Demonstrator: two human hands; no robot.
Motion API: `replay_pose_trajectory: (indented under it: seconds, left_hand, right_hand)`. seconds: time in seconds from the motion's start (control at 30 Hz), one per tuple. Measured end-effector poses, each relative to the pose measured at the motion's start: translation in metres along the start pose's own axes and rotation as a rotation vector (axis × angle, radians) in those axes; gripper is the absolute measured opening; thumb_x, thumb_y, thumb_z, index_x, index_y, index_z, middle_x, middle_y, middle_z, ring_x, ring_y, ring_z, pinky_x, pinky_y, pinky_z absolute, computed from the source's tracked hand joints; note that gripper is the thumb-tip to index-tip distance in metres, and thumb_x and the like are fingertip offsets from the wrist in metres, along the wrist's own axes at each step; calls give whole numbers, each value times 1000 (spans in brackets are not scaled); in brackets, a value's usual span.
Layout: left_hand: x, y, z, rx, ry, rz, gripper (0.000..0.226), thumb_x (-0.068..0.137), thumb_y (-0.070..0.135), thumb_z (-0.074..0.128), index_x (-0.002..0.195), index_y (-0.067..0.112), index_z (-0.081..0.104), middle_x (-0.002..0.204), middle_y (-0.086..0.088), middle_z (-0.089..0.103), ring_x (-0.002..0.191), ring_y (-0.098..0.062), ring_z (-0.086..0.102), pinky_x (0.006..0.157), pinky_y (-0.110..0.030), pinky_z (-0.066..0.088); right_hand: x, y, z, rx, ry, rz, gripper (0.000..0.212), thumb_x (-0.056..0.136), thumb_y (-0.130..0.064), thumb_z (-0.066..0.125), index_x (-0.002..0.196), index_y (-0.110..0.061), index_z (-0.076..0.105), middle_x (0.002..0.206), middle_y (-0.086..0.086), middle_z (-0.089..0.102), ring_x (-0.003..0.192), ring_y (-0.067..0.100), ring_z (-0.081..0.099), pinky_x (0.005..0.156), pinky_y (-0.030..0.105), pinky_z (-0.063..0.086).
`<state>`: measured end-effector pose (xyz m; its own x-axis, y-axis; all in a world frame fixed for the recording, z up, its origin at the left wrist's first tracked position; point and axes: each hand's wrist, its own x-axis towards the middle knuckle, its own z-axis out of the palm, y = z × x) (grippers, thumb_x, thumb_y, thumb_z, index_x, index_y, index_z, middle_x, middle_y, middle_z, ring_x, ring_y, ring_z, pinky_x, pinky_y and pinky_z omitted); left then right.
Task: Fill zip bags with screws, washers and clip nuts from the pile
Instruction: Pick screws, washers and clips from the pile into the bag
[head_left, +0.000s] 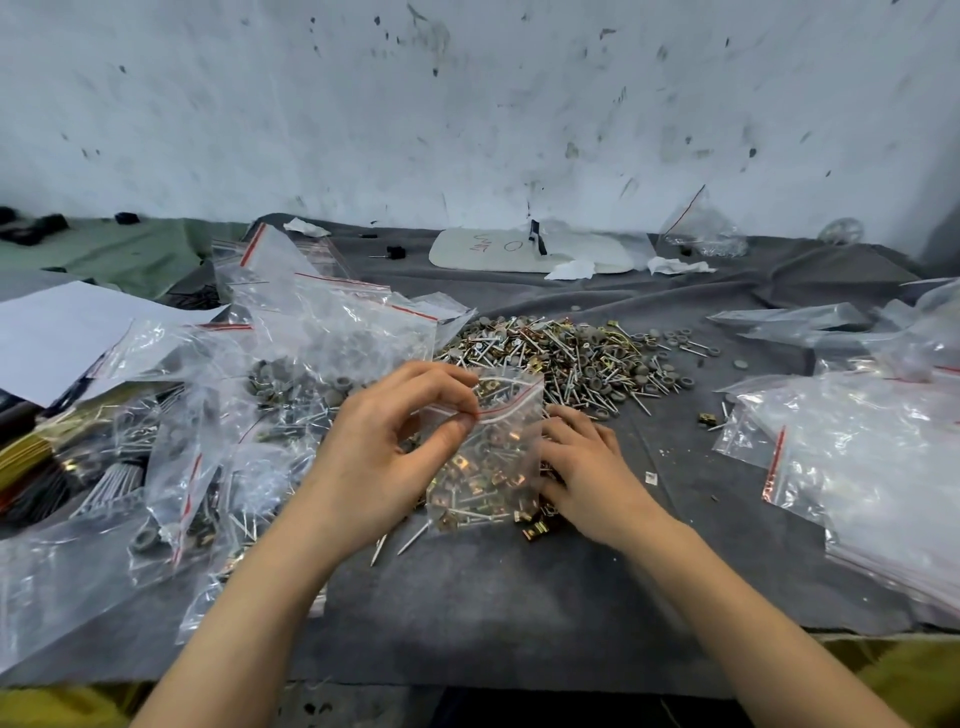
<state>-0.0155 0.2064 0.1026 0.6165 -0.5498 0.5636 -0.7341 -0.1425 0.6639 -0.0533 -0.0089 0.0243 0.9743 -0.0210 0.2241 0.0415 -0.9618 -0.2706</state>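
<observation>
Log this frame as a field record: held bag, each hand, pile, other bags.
held bag: small zip bag, holds clip nuts and screws
left hand: pinches its red zip strip
right hand: behind the bag, fingertips hidden
pile: screws, washers, clip nuts on grey cloth
other bags: filled bags left, empty bags right

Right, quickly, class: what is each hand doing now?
Left hand: pinches the zip bag at its seal.
Right hand: rests on the pile beside it; fingertips hidden, cannot tell.
</observation>
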Motion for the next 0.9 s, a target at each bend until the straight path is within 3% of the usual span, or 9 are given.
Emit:
replay_pose_trajectory:
  seconds: [0.07, 0.13, 0.2, 0.27, 0.43, 0.53, 0.7, 0.83, 0.9]
  left_hand:
    - [0, 1, -1, -6, -4, -3, 7, 83, 18, 61, 85, 17, 67, 111, 11, 65, 105, -10, 63, 83, -46, 53]
    - [1, 2, -2, -4, -6, 1, 7, 83, 18, 61, 84, 19, 67, 111, 12, 65, 105, -10, 63, 82, -46, 53]
    - [1, 3, -1, -2, -10, 0, 7, 83, 18, 61, 84, 22, 67, 112, 13, 65, 103, -11, 63, 82, -46, 53]
    - [1, 4, 0, 7, -14, 0, 7, 83, 19, 61, 84, 22, 67, 112, 14, 64, 104, -10, 63, 84, -44, 53]
    - [1, 6, 4, 16, -25, 0, 10, 82, 19, 62, 86, 16, 71, 112, 15, 64, 99, -11, 65, 82, -47, 54]
    - [1, 8, 5, 18, -23, 9, 10, 82, 19, 62, 86, 16, 70, 111, 13, 65, 97, -13, 65, 80, -47, 54]
    - [-1, 9, 1, 13, -4, 2, 8, 83, 19, 61, 84, 18, 69, 111, 13, 66, 99, -13, 65, 79, -49, 53]
    - [-2, 9, -1, 14, 3, 5, 8, 82, 19, 61, 83, 17, 69, 111, 16, 65, 98, -12, 64, 77, -48, 53]
    - [-1, 9, -1, 16, 6, 6, 8, 82, 19, 61, 83, 18, 69, 111, 17, 65, 96, -12, 65, 77, -49, 53]
  right_hand:
    - [2, -3, -12, 240, 128, 140, 7, 90, -16, 60, 91, -22, 59, 113, -10, 57, 125, 16, 39, 102, 35, 30]
    - [4, -10, -34, 542, 297, 209, 16, 90, -10, 60, 86, -24, 57, 94, -9, 60, 99, 15, 55, 87, 31, 44]
    - [4, -23, -63, 669, 419, 117, 18, 90, -9, 60, 86, -26, 57, 89, -11, 62, 89, 10, 58, 81, 24, 46]
    - [3, -39, -90, 604, 461, -58, 15, 89, -9, 62, 88, -25, 59, 88, -13, 63, 90, 8, 58, 84, 21, 44]
    - [0, -62, -114, 223, 243, -256, 8, 86, -12, 67, 93, -16, 67, 91, -11, 64, 96, 13, 51, 85, 25, 40]
    - [-1, -60, -107, 298, 239, -260, 15, 87, -19, 65, 102, -19, 68, 106, -10, 62, 105, 8, 52, 92, 20, 39]
    - [7, -30, -79, 535, 434, 69, 11, 89, -15, 62, 95, -23, 66, 100, -8, 63, 94, 2, 57, 90, 28, 48]
    - [6, -7, -28, 265, 75, 315, 9, 86, -23, 67, 95, -20, 68, 110, -1, 56, 107, 16, 51, 96, 33, 42]
    - [2, -3, -10, 266, 45, 310, 10, 84, -25, 70, 92, -20, 67, 105, -5, 51, 109, 19, 49, 92, 32, 41]
